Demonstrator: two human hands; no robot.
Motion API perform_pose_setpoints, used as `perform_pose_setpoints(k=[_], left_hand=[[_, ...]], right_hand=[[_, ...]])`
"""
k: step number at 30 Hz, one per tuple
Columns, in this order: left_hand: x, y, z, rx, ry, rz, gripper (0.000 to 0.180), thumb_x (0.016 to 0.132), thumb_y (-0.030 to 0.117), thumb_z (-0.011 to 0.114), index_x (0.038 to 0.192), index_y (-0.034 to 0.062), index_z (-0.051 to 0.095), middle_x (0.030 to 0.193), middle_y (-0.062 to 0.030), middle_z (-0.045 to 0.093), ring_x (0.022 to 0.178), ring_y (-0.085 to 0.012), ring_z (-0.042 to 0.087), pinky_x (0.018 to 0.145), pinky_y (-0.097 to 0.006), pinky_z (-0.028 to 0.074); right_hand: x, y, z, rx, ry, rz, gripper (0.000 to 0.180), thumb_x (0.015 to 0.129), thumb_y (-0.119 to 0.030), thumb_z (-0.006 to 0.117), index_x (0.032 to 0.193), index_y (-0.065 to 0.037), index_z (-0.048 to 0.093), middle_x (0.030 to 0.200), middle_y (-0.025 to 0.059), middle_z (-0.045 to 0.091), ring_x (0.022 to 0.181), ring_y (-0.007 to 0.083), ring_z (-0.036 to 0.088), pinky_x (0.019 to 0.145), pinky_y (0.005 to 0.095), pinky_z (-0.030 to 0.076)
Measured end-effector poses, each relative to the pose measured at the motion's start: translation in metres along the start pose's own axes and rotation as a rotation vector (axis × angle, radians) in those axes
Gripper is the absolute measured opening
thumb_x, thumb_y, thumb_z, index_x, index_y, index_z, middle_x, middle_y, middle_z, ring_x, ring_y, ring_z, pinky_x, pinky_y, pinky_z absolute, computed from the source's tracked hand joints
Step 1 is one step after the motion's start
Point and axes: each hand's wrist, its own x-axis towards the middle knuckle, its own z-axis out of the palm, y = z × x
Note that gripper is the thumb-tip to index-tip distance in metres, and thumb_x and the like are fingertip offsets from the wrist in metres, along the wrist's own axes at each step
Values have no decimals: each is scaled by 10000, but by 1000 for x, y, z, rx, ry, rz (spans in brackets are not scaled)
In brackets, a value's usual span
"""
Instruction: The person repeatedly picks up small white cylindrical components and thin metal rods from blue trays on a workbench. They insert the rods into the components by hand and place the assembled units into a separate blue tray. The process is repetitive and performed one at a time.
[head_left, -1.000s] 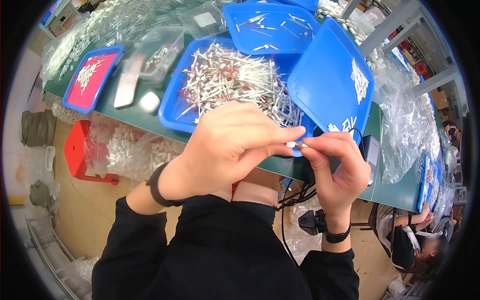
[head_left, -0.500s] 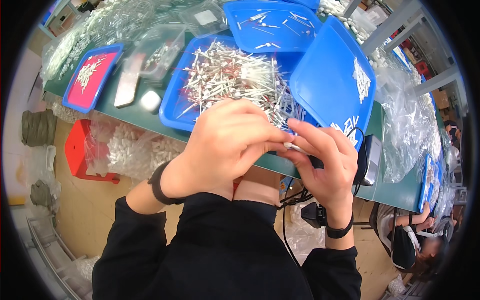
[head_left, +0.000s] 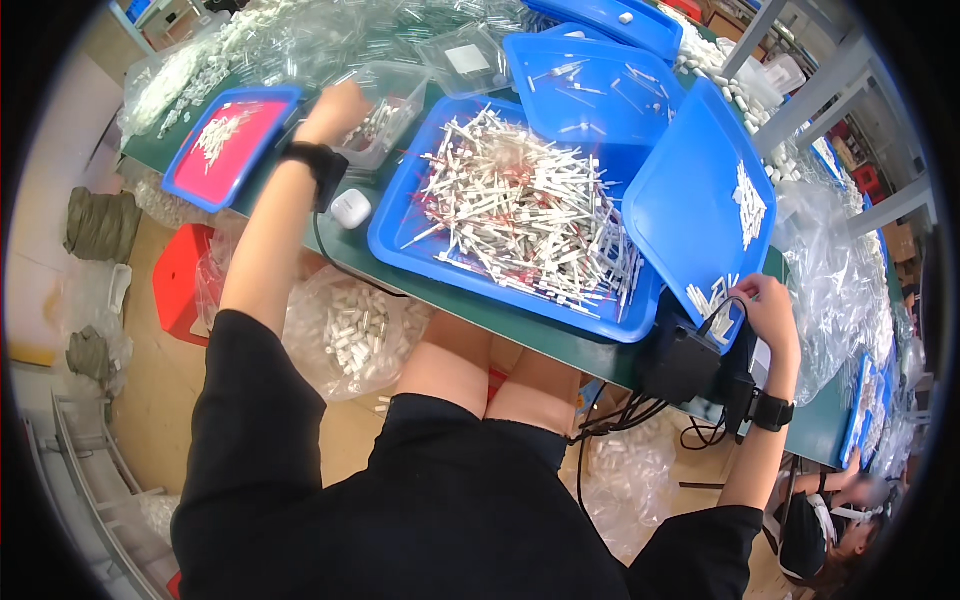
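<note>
left hand (head_left: 338,112) by clear box (head_left: 400,84); right (head_left: 768,305), smooth tray (head_left: 688,205).

clear plastic box (head_left: 418,97) up at left on green table (head_left: 352,252), open-topped, see-through walls; loose small pieces (head_left: 378,122) inside, pale and darker mixed, shapes too small to make out. well across to right now: shallow blue tray (head_left: 690,190), rounded corners, lying askew. slim white pieces on it, two clusters: upper cluster (head_left: 749,205) bunched along right side, lower cluster (head_left: 712,305) scattered toward near corner, pointing different ways.
</note>
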Motion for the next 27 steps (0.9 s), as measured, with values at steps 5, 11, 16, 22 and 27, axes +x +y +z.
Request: perform_pose_setpoints(k=[5, 11, 16, 22, 27], left_hand=[[-3, 1, 12, -20, -52, -100, 205, 713, 152, 614, 764, -35, 683, 650, -167, 647, 603, -259, 650, 601, -344, 517], [-1, -2, 15, -72, 4, -80, 170, 747, 143, 597, 785, -2, 677, 650, -140, 651, 535, -223, 637, 553, -323, 516], [-17, 9, 2, -11, 478, 59, 181, 837, 135, 522, 919, 25, 641, 842, -207, 658, 823, -374, 631, 731, -420, 488], [-95, 84, -33, -534, 262, 346, 215, 922, 129, 499, 1079, 44, 620, 719, -5, 579, 577, -75, 474, 537, -222, 379], [-161, 126, -31, -1212, -495, 341, 328, 956, 157, 493, 1219, -28, 556, 770, 49, 518, 620, -25, 413, 549, -175, 335]], right_hand=[[3, -9, 14, 89, -66, -2, 197, 706, -127, 682, 815, 35, 652, 690, 155, 643, 641, 241, 620, 628, 319, 485], [5, -9, 19, 181, -13, 9, 204, 723, -150, 662, 825, 26, 648, 710, 150, 632, 664, 214, 616, 641, 318, 484], [11, 2, 30, 134, 90, -26, 203, 757, -183, 638, 831, 6, 648, 730, 148, 640, 687, 228, 629, 643, 324, 485], [14, -3, 26, 36, 261, -120, 123, 778, -98, 616, 828, 13, 597, 684, 95, 634, 602, 153, 581, 565, 289, 449], [4, -22, -20, 353, 375, 70, 141, 841, -99, 593, 947, -13, 629, 747, 62, 673, 604, 76, 570, 552, 208, 451]])
